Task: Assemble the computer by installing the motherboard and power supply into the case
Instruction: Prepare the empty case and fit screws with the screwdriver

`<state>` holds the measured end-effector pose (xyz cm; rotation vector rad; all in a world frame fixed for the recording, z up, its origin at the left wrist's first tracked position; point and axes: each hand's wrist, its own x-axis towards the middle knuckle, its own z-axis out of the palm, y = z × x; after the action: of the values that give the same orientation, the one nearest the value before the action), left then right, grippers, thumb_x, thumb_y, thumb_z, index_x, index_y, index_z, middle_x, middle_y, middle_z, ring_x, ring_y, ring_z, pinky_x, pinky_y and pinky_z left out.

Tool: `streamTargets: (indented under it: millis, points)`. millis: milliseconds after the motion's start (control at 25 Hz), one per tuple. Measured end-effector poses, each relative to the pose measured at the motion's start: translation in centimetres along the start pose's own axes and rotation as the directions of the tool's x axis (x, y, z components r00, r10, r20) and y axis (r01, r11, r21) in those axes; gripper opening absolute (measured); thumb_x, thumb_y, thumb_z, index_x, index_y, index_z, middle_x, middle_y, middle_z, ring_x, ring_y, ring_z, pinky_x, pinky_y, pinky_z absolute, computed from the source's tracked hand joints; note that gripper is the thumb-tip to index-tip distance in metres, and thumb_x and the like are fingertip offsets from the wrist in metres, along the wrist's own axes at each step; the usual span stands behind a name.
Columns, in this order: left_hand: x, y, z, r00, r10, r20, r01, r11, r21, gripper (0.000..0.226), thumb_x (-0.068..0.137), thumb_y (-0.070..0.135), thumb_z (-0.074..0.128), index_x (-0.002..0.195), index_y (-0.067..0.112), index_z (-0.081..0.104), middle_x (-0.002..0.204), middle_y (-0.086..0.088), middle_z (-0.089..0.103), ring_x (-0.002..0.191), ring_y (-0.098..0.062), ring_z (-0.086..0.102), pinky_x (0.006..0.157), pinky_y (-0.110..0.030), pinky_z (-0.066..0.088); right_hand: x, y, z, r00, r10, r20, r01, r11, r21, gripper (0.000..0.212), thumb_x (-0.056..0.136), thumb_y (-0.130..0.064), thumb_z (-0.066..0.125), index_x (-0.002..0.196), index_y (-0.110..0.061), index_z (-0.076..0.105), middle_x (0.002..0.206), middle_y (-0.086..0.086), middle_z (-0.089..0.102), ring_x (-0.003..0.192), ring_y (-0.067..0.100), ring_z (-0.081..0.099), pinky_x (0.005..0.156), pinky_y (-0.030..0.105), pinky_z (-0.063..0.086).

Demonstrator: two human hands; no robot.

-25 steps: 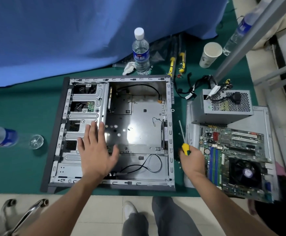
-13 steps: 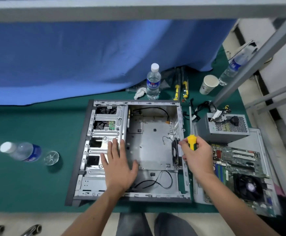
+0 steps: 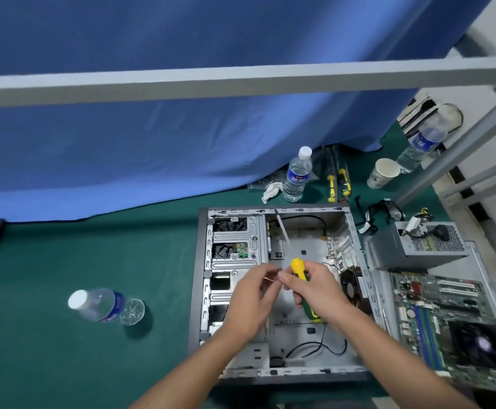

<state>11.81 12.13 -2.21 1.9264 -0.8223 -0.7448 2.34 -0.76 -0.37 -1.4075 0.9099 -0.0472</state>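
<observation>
my right hand [image 3: 319,293] grips the screwdriver [image 3: 297,270] over the open case [image 3: 279,290], shaft pointing to 11 o'clock. my left hand [image 3: 251,299] pinches a small, unclear item beside the handle. motherboard [image 3: 447,317] lies at 3 o'clock.

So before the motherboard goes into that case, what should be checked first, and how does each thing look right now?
1. Case lying open, floor bare for the board: ok.
2. Loose black cable on the case floor out of the board's way: not ok, it lies across the near end.
3. Motherboard within reach: ok, it lies to the right of the case.
4. Power supply kept outside the case: ok, beside it on the right.
5. Hands free to lift the board: not ok, the right hand grips the screwdriver.
6. Left hand holding a screw: cannot tell, its fingertips pinch something too small to make out.
</observation>
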Motion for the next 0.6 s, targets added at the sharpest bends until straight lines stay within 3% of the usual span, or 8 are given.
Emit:
streamTargets:
  millis: [120,280,600]
  points:
    - [0.4,-0.1,-2.0,0.998,0.051,0.04,-0.047,0.994,-0.095,0.015,0.092,0.013,0.067,0.103,0.023,0.07,0.093,0.011,0.071,0.087,-0.008,0.066,0.082,-0.027,0.054,0.3,-0.5,1.1,0.997,0.038,0.067,-0.042,0.997,0.06,0.014,0.091,-0.017,0.069,0.081,-0.008,0.065,0.06,0.003,0.059,0.047,0.016,0.05,0.047,0.024,0.045]
    - [0.8,-0.2,-2.7,0.995,0.098,0.015,-0.096,0.99,-0.099,0.018,0.088,0.018,0.073,0.099,0.033,0.073,0.089,0.012,0.072,0.083,-0.008,0.066,0.077,-0.023,0.053,0.7,-1.1,0.8,0.992,0.072,0.105,-0.083,0.992,0.1,0.021,0.092,-0.024,0.068,0.076,-0.011,0.067,0.062,0.008,0.061,0.049,0.017,0.053,0.049,0.026,0.047]
    - [1.9,0.8,-3.0,0.99,0.14,0.021,-0.138,0.986,-0.095,0.012,0.091,0.014,0.069,0.098,0.02,0.077,0.088,0.015,0.072,0.084,-0.007,0.066,0.076,-0.018,0.05,0.5,-2.0,-0.4,0.986,0.096,0.138,-0.116,0.982,0.148,0.015,0.089,-0.024,0.072,0.079,-0.013,0.071,0.068,0.01,0.065,0.053,0.017,0.054,0.051,0.027,0.048]
